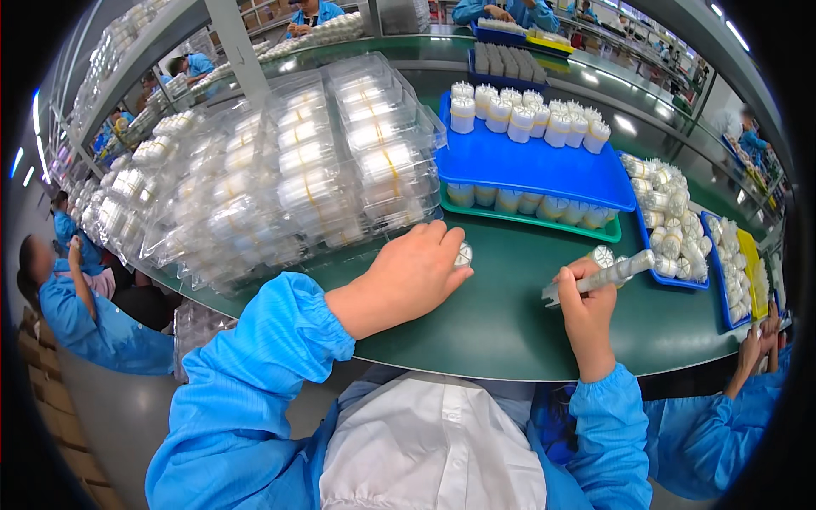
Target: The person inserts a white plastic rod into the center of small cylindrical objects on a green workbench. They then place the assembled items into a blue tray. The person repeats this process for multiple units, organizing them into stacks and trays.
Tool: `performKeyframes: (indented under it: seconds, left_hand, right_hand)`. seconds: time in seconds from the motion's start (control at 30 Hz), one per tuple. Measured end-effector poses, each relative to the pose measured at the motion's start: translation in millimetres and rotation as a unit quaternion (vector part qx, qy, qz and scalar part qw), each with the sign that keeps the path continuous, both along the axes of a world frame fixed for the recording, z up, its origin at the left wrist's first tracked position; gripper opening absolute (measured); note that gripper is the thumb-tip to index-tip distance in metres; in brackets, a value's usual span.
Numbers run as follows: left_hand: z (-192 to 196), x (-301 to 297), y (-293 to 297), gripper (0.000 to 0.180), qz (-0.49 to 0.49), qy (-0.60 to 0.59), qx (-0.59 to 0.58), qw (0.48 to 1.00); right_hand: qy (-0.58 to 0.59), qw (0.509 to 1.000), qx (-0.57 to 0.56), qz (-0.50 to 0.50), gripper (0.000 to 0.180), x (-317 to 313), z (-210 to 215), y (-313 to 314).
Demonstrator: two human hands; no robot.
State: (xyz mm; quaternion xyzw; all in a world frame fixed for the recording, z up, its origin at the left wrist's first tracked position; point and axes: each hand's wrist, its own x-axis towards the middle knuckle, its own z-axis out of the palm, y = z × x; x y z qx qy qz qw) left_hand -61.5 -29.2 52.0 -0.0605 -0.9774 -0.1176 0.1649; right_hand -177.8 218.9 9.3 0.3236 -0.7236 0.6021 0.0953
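Note:
My left hand (414, 270) is closed round a small white cylindrical part (463, 256) on the green table (476, 331); only the part's round end shows past the fingers. To its right, my right hand (588, 310) grips a pale, pen-shaped tool (619, 271), held aslant with its narrow end to the left, above the tabletop. Another white cylindrical part (602, 256) shows just beyond the right-hand fingers. Whether those fingers touch it, I cannot tell.
Stacked clear plastic trays (289, 161) of banded white parts rise at the left. Beyond my hands, a blue tray (527, 166) with white cylinders rests over a green tray (544, 222). More filled blue trays (671, 279) lie right, near a co-worker's hands (756, 344).

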Motion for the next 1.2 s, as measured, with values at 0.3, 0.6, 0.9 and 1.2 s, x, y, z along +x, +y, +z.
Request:
performKeyframes:
  seconds: [0.3,0.6,0.9,1.2]
  left_hand:
    - [175,8,-55,0.037,0.029,0.095,0.058,0.993]
    - [195,-146,-184,0.043,0.283,-0.021,-0.333,0.899]
    - [170,-185,-190,0.073,0.314,-0.137,-0.181,0.922]
    - [155,-169,-183,0.075,0.155,0.017,0.023,0.987]
  right_hand:
    - [0.033,0.999,0.03,0.004,0.016,8,4,3]
    - [0.029,0.999,0.026,-0.005,0.017,7,7,2]
    - [0.084,0.996,0.041,0.0,0.016,8,8,0]
    - [0.104,0.993,0.062,-0.005,0.017,7,8,2]
